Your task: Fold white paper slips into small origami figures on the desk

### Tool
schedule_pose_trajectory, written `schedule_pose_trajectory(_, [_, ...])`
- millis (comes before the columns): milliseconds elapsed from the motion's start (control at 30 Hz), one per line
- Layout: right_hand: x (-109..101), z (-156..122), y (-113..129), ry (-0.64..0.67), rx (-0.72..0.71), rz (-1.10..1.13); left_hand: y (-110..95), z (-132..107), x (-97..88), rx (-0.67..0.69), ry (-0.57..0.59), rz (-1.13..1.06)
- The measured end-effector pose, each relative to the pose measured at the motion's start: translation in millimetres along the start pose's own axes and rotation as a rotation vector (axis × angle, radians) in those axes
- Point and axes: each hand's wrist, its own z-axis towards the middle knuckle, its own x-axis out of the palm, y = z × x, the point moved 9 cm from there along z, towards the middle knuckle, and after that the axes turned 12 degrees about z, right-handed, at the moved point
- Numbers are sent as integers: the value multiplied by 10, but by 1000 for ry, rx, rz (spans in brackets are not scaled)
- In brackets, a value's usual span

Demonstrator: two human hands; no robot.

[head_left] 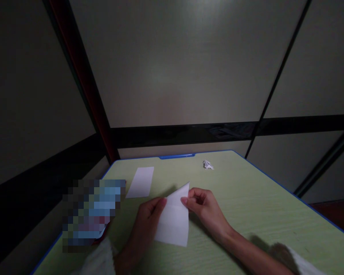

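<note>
A white sheet of paper (173, 221) is held up between both hands over the table, its top edge slanting up to a point on the right. My left hand (147, 217) pinches the paper's upper left side, thumb on the front. On the opposite side, my right hand (203, 204) grips the edge just below the pointed corner with thumb and fingers. The fingers behind the sheet are partly hidden. Faint crease lines cross the paper.
The pale green table (246, 214) has a blue rim. Another white sheet (141, 182) lies flat at the back left. A small folded paper figure (208, 165) sits at the back right. A blurred-out flat object (97, 214) lies at left. Panelled doors (174, 68) stand behind.
</note>
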Motion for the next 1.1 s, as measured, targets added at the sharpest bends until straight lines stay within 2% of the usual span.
schedule_pose_trajectory(267, [-48,3,-3,-55,24,9,55,5,12,-34,0,-39])
schedule_pose_trajectory(500, [-60,-6,11,-54,-9,-22,200,-46,-142,-215,-163,-128])
schedule_pose_trajectory(733, [-48,3,30,-45,-16,-48,275,-44,-171,-219,-198,-148])
schedule_pose_trajectory(800, [-42,7,31,-42,-12,-45,230,-47,-154,-213,-180,-133])
schedule_pose_trajectory(967, [-21,4,36,-19,-19,-41,54,-9,-9,-79,-12,-62])
schedule_pose_trajectory(1100, [-28,-5,42,-21,-27,-55,33,7,23,-31,26,-26])
